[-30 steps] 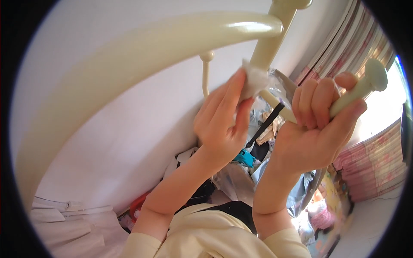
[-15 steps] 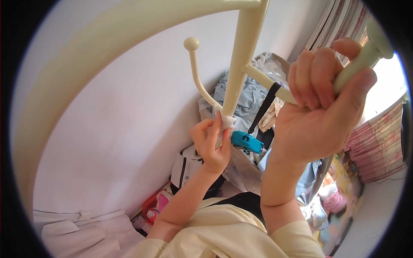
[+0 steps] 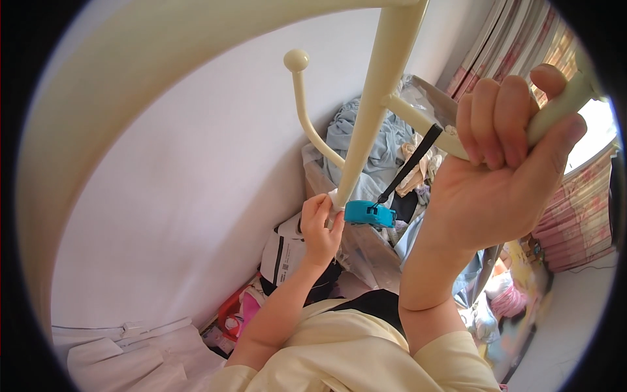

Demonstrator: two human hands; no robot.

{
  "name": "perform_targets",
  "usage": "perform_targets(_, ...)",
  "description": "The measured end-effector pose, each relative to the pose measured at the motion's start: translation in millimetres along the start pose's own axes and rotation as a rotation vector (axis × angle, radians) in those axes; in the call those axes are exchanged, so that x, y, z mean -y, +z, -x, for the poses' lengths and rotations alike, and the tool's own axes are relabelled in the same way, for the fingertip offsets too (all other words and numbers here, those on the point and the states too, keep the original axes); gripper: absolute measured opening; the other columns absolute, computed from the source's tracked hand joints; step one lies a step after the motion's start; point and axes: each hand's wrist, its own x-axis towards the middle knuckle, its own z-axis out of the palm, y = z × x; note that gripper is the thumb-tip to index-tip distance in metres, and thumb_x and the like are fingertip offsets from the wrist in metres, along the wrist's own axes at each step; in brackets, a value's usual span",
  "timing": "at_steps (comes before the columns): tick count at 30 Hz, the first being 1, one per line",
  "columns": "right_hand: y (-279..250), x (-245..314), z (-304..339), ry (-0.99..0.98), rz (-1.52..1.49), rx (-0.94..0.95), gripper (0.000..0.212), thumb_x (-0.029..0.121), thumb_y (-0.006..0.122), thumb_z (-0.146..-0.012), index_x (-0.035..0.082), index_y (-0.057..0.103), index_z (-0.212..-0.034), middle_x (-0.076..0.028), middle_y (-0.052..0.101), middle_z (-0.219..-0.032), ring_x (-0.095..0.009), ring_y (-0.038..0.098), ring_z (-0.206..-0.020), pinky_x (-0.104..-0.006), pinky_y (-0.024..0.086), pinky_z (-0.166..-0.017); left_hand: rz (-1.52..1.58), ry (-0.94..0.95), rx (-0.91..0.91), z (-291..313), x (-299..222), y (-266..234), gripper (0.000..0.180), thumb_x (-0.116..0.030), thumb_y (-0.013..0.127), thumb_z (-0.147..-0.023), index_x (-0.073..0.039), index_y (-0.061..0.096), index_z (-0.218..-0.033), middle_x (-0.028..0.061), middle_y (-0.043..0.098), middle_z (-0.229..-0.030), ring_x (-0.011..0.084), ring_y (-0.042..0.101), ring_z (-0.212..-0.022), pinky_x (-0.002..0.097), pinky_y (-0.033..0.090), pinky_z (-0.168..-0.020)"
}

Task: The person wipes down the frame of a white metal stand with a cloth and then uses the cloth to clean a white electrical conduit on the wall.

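A cream metal coat rack rises in front of me, its post (image 3: 382,85) leaning slightly in the view. My left hand (image 3: 320,235) is closed around the lower visible part of this post, pressing a white tissue (image 3: 336,197) against it; the fingers hide most of the tissue. At the upper right, my right hand (image 3: 499,163) grips one of the rack's hooked arms (image 3: 560,111), fingers wrapped round it. A teal tape measure-like case (image 3: 367,213) dangles by its black strap (image 3: 411,163) from that arm, right beside my left hand. Another hook (image 3: 300,98) with a ball tip curves up on the left.
A bin lined with clear plastic, heaped with grey-blue clothes (image 3: 356,134), stands behind the post. A white and black bag (image 3: 281,255) lies below, near red and pink items (image 3: 238,313). White wall (image 3: 176,183) runs along the left; patterned curtains (image 3: 575,222) hang at right.
My left hand has slid down the post with the tissue, which shows less now. The post and my right hand appear slightly farther right. The teal case has swung a little left.
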Motion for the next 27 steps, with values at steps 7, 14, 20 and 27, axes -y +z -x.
perform_targets(7,1.0,-4.2,0.7,-0.041,0.056,0.022,0.039,0.032,0.032,-0.103,0.000,0.054,-0.110,0.006,0.028,-0.060,-0.004,0.023,-0.049,-0.0212,0.020,-0.046,0.361,-0.157,0.532,-23.5,35.9,-24.6,0.029,-0.002,0.072,-0.072,-0.003,0.063,-0.100,0.0070,0.058,-0.097,0.0236,0.053,-0.093,0.0329,0.043,-0.084)
perform_targets(14,-0.9,-5.5,1.4,-0.063,0.092,0.005,0.039,0.032,0.032,-0.103,0.000,0.054,-0.109,0.005,0.028,-0.060,-0.005,0.023,-0.050,-0.0218,0.020,-0.047,0.540,-0.203,0.760,-55.4,14.4,-28.1,0.027,0.000,0.069,-0.077,-0.004,0.061,-0.103,0.0043,0.057,-0.096,0.0173,0.055,-0.091,0.0295,0.042,-0.083)
perform_targets(20,-3.8,-4.4,-1.5,-0.039,-0.010,0.065,0.040,0.033,0.032,-0.103,0.000,0.053,-0.112,0.005,0.029,-0.061,-0.005,0.024,-0.051,-0.0213,0.022,-0.048,0.756,-0.487,0.632,-8.4,34.9,-13.0,0.018,-0.001,0.061,-0.086,-0.004,0.056,-0.104,0.0009,0.053,-0.087,0.0091,0.052,-0.081,0.0246,0.043,-0.075)
perform_targets(27,-5.8,-4.0,-2.7,-0.016,-0.093,0.095,0.042,0.033,0.031,-0.103,-0.001,0.051,-0.116,0.005,0.028,-0.061,-0.005,0.023,-0.051,-0.0200,0.021,-0.047,0.227,-0.377,0.446,64.8,95.7,25.6,0.016,-0.003,0.062,-0.081,-0.003,0.057,-0.096,0.0106,0.055,-0.082,0.0237,0.055,-0.074,0.0315,0.043,-0.067)
